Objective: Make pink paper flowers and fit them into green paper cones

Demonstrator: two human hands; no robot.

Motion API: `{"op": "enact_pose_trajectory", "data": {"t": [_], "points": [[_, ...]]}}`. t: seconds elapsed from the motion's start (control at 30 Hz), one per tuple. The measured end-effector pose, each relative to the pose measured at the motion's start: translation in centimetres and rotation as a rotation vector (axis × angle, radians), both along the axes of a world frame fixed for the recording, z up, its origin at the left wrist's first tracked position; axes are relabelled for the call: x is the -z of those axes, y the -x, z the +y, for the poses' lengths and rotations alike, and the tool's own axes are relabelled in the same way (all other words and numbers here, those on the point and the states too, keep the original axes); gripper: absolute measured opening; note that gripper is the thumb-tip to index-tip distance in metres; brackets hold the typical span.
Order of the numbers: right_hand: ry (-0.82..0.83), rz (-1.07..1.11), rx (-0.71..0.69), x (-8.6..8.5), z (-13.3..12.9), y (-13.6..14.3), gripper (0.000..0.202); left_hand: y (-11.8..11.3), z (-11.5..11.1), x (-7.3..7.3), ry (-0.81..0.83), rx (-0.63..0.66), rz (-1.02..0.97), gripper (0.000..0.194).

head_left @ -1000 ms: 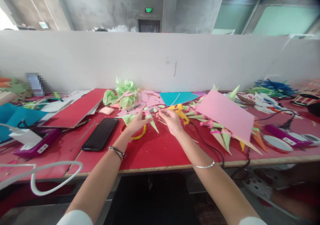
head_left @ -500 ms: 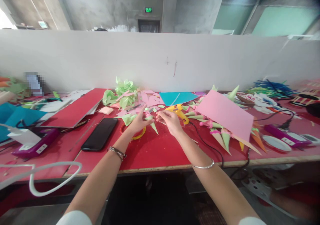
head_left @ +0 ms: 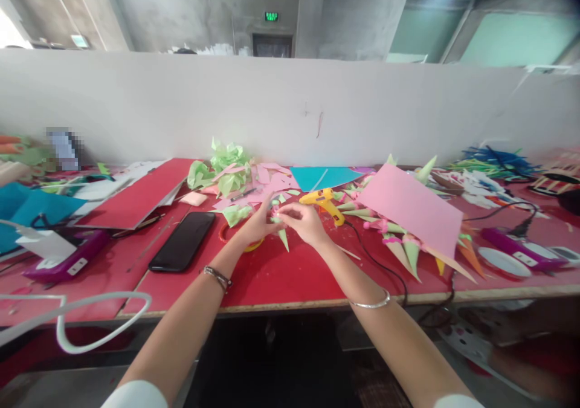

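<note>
A small light-green paper cone [head_left: 283,240] points downward, held in my left hand [head_left: 257,223] with the fingers around its upper part. Pink shows at the cone's top, between the fingertips. The thumb and fingers of my right hand [head_left: 309,222] are pinched together against that top; whatever is between them is too small to make out. Just behind my right hand lies a yellow glue gun [head_left: 324,201]. Under my left wrist rests a roll of tape [head_left: 254,246], partly covered by the hand.
Finished-looking paper cones [head_left: 410,254] lie on the right beneath a pink sheet [head_left: 412,208]. A black phone [head_left: 182,242] and a red board [head_left: 140,196] are on the left. Green crumpled paper [head_left: 229,166] sits behind. Purple power strips [head_left: 67,260] stand at both sides.
My right hand has moved left to the top of the paper cone, and its fingertips now meet it there. My left hand has closed in around the cone.
</note>
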State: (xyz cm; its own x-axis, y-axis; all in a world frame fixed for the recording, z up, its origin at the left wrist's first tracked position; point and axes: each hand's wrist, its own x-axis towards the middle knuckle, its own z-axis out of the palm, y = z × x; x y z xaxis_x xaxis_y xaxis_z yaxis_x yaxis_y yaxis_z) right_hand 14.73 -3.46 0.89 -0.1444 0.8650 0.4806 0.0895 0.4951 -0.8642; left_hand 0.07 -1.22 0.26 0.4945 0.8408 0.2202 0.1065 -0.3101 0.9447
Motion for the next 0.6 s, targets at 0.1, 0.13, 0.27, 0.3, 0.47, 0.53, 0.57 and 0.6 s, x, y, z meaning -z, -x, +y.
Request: {"op": "enact_pose_trajectory", "data": {"t": [0.1,0.13,0.27,0.3,0.47,0.53,0.57,0.6], "points": [[-0.112,-0.133,0.06,-0.05,-0.02,0.06,0.008,-0.06,-0.04,0.06,-0.035,0.007,0.016,0.1],[-0.13,-0.159,0.075,-0.03,0.02,0.05,0.007,-0.05,-0.06,0.05,-0.046,0.01,0.019,0.099],[-0.155,-0.178,0.104,0.18,0.22,-0.08,0.007,0.09,-0.15,-0.08,-0.083,0.039,-0.013,0.092],[-0.15,-0.166,0.113,0.24,0.28,-0.13,0.008,0.12,-0.17,-0.13,-0.085,0.048,-0.024,0.089],[-0.068,-0.011,0.103,0.21,0.38,-0.28,0.013,0.22,-0.23,-0.37,-0.03,0.053,-0.047,0.086],[-0.064,0.0,0.085,0.12,0.32,-0.25,0.013,0.2,-0.18,-0.33,-0.017,0.052,-0.058,0.087],[-0.07,-0.013,0.079,0.08,0.28,-0.23,0.013,0.17,-0.15,-0.27,-0.013,0.058,-0.065,0.087],[-0.076,-0.029,0.077,0.07,0.24,-0.19,0.012,0.14,-0.11,-0.2,-0.01,0.066,-0.073,0.088]]}}
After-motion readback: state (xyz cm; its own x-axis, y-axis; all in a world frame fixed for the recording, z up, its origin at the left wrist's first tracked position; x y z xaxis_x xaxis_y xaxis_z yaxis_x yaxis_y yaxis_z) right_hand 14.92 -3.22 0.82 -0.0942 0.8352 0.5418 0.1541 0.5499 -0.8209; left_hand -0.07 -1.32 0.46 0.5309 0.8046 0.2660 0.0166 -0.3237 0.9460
